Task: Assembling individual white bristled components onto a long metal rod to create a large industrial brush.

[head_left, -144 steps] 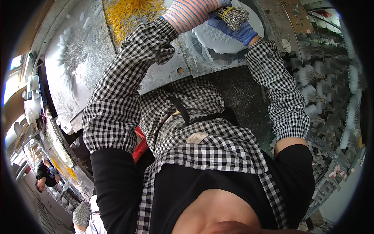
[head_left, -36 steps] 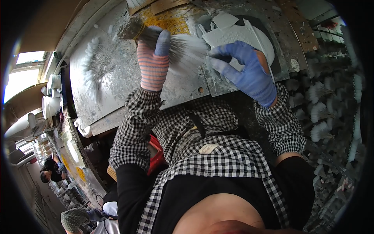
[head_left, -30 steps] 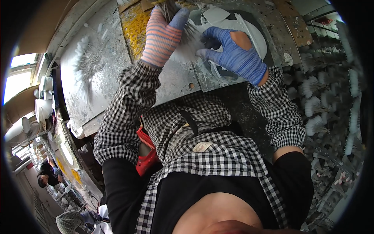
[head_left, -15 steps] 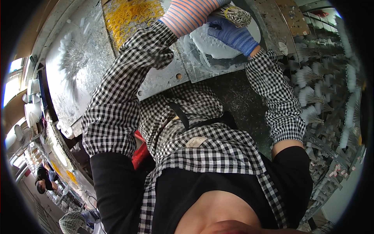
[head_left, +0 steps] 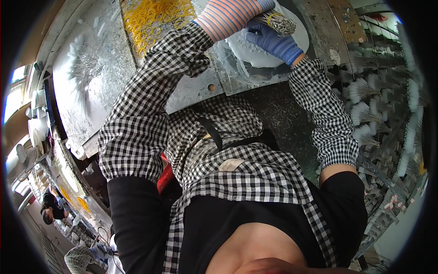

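The bristle bundle (head_left: 279,22) is thin, pale grey, bound by a yellow band, and lies over the white round plate (head_left: 255,52). The left hand (head_left: 230,16) in a striped glove and the right hand (head_left: 273,41) in a blue glove both grasp it.

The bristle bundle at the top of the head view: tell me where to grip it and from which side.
Grip the bristle bundle around its middle, where the yellow band cinches the strands tight. Come from the side, across its length, as the left hand and right hand already flank it. The loose cut end offers nothing firm, so a grip there would likely splay it.
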Motion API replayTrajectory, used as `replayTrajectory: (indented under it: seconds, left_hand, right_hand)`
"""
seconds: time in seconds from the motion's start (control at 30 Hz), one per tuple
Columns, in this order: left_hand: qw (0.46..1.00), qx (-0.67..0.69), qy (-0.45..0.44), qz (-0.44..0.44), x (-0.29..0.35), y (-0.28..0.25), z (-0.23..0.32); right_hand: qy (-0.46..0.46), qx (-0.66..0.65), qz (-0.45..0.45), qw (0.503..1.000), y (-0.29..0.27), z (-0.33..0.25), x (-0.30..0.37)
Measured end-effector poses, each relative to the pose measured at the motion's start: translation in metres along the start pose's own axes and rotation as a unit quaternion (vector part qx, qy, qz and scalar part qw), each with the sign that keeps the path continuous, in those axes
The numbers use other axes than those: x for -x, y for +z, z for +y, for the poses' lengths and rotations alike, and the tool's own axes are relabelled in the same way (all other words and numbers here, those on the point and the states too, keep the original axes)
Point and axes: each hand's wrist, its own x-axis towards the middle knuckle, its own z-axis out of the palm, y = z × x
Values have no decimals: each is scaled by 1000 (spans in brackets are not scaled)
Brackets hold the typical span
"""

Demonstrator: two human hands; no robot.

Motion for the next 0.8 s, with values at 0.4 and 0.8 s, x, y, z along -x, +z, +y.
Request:
replayTrajectory:
  seconds: [0.4, 0.8]
  left_hand:
    - [725, 474, -358, 349, 116, -41, -3]
    - [190, 757, -442, 442, 185, -21, 95]
  right_hand:
    - [-80, -69, 283, 953, -97, -124, 71]
    - [-147, -229, 267, 924, -63, -138, 110]
